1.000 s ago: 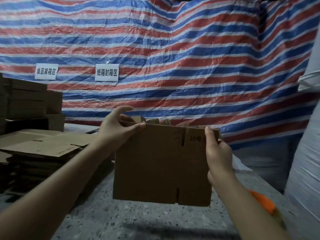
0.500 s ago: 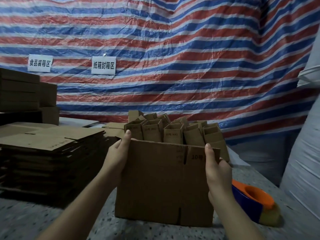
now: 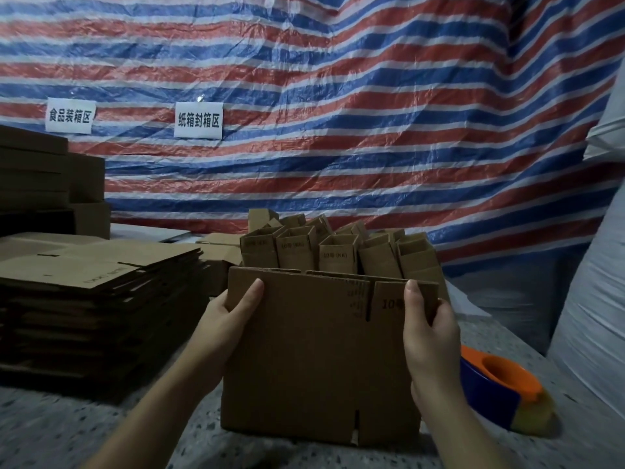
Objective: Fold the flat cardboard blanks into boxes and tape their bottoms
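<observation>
- Head view shows the cardboard blank (image 3: 318, 360) held upright at the centre of the frame, its lower edge on or just above the speckled table (image 3: 67, 431); contact cannot be told.
- The left hand (image 3: 226, 319) grips the blank's upper corner at 9 o'clock, thumb on the near face, fingers hidden behind.
- The right hand (image 3: 429, 330) grips the top edge at 3 o'clock, thumb on the near face, fingers curled over the side.
- Risk: the blank looks flat, so squeezing the 2 edges unevenly could buckle a panel instead of opening it square.
- Risk: the tape dispenser (image 3: 504, 390) sits just beside the blank at 4 o'clock; a swinging flap or wrist could knock it.
- Risk: the folded boxes (image 3: 331, 252) crowd just behind at 12 o'clock, and the stack of flat blanks (image 3: 101, 299) lies at 9 o'clock, leaving little room for opening flaps.
</observation>
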Demonstrator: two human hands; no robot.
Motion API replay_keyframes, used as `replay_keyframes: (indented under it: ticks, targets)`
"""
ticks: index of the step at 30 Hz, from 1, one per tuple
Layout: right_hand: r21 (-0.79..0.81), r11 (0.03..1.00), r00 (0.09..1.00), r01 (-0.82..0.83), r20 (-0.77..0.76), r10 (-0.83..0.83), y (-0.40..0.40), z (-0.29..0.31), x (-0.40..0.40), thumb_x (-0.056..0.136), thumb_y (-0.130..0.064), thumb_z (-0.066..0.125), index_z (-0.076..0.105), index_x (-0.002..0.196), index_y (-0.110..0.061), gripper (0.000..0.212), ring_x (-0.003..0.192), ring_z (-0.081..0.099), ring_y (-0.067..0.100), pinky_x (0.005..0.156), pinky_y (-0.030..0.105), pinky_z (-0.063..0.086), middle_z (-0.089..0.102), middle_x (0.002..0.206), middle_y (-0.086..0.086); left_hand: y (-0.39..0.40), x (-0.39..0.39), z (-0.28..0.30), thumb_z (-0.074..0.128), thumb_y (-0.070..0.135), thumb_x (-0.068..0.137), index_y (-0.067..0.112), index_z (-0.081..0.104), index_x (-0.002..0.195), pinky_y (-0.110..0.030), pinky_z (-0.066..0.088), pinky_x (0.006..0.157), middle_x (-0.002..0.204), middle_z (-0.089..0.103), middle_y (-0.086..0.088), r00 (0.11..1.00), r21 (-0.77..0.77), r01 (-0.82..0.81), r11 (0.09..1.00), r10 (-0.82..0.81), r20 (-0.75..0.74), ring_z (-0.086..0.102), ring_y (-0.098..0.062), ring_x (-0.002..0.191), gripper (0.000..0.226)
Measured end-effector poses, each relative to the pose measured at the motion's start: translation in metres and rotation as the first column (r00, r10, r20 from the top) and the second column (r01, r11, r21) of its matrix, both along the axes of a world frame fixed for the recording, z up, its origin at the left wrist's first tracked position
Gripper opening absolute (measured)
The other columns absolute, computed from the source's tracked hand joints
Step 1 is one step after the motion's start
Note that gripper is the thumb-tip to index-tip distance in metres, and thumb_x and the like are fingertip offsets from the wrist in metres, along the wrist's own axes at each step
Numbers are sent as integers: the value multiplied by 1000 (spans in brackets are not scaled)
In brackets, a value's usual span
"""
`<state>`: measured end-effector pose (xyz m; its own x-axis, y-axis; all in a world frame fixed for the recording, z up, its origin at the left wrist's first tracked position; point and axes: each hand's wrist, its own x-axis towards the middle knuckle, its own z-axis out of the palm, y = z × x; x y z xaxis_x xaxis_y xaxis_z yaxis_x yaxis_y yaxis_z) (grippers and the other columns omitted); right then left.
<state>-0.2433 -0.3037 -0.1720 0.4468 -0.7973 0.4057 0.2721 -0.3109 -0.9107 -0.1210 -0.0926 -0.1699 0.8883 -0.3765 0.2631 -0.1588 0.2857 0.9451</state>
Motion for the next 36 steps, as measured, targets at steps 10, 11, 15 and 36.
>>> replay_keyframes:
  ticks: [10,11,15,36]
  targets:
    - [208,977,999,-44,-6,47,-11,8,17,83,-66,65,51,112,-21,55,91,60,14,84,44,53,61,103,-8,1,-2,1,69,47,72,16,66,105,-33,59,56,87,76,-8,1000,-10,13,1000,-13,-1,75,-27,79,46]
    - [219,975,999,-44,13,43,-11,10,19,85,-62,67,45,106,-24,48,84,55,9,77,38,50,56,96,-11,4,1,6,71,48,69,15,66,106,-32,60,58,88,76,-8,999,36,49,998,-49,-5,75,-27,81,50]
    - [188,982,1000,16,-4,-16,-8,15,23,88,-48,66,45,107,-25,37,90,61,22,92,54,51,59,96,-2,20,17,31,83,51,64,10,62,118,-30,60,64,97,76,-10,970,239,242,940,-230,-78,74,-27,91,71]
    - [138,768,759,-625,-124,639,-24,34,6,99,-51,42,65,99,-13,45,73,64,20,68,36,52,64,77,5,-26,-20,47,45,37,98,15,65,97,-33,50,62,64,69,-2,967,53,61,997,-45,-250,68,-13,56,30]
